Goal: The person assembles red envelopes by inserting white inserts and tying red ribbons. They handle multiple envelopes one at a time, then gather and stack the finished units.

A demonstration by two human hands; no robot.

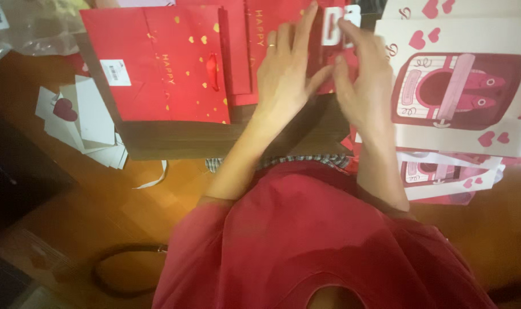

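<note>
At top centre of the head view, a small red-and-white card (333, 26) lies on the red bags, pinched at its right edge by the right hand (363, 86), fingers narrow around it. The left hand (286, 71), fingers spread wide and flat, rests on a red bag (260, 34) just left of the card, its fingertips touching the card's edge. A second red bag (157, 63) with gold hearts lies further left on brown card (175, 140). White bags (460, 86) with heart prints lie to the right. White tags (80, 117) sit at far left on the wooden table (129, 200).
</note>
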